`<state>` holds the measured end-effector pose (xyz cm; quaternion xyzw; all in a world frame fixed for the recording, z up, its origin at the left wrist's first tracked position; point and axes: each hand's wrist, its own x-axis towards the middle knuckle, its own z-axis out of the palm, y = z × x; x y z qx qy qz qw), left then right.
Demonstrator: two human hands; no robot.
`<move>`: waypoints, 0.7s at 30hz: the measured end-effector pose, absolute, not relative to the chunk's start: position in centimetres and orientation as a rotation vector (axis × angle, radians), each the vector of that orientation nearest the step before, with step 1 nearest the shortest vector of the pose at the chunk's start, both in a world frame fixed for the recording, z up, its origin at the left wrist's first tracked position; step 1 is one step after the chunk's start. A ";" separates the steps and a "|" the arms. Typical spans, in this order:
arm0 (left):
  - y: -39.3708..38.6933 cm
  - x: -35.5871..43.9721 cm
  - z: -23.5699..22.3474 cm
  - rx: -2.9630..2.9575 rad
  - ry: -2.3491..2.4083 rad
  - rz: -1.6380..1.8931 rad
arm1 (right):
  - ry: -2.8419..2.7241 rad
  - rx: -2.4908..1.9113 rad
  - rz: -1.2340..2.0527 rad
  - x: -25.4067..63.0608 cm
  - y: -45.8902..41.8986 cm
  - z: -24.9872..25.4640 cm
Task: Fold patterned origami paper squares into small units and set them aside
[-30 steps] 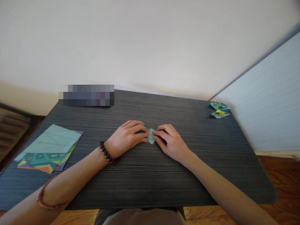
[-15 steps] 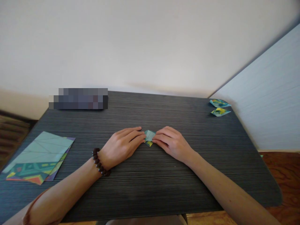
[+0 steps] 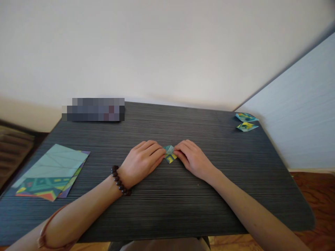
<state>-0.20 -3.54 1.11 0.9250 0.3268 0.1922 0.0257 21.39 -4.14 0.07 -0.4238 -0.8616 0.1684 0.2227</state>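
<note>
A small folded piece of patterned paper [image 3: 170, 155], teal on top and yellow below, lies on the dark table between my hands. My left hand [image 3: 145, 157], with a dark bead bracelet [image 3: 120, 182] on the wrist, pinches its left corner. From the other side my right hand [image 3: 192, 157] pinches the right corner between thumb and fingers. Parts of the paper are hidden under the fingertips of both hands.
Flat patterned paper sheets [image 3: 56, 170] are stacked at the left of the dark table [image 3: 167, 209]. Two folded paper pieces [image 3: 247, 126] sit at the back right. A blurred-out dark object [image 3: 94, 111] stands at the back left, near the wall [image 3: 167, 48].
The upper flap of the small paper appears folded up further, and more of the yellow lower part shows. Both hands still grip its sides; the whole view has shifted slightly.
</note>
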 end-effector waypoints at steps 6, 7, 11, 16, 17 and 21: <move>-3.5 -0.2 0.6 2.855 1.043 0.618 | -2.250 -1.321 0.501 21.0 -4.8 0.2; -3.6 -0.1 0.6 2.845 1.071 0.625 | -2.242 -1.339 0.489 21.0 -4.9 0.1; -3.6 0.0 0.5 2.783 1.174 0.634 | -2.241 -1.394 0.437 20.8 -5.1 0.0; -3.6 0.0 0.2 2.781 1.185 0.669 | -2.240 -1.441 0.402 20.7 -5.3 0.2; -3.5 0.0 0.2 2.789 1.197 0.669 | -2.243 -1.447 0.401 20.6 -5.5 0.3; -3.5 0.3 0.3 2.834 1.230 0.621 | -2.248 -1.480 0.383 20.3 -5.8 0.6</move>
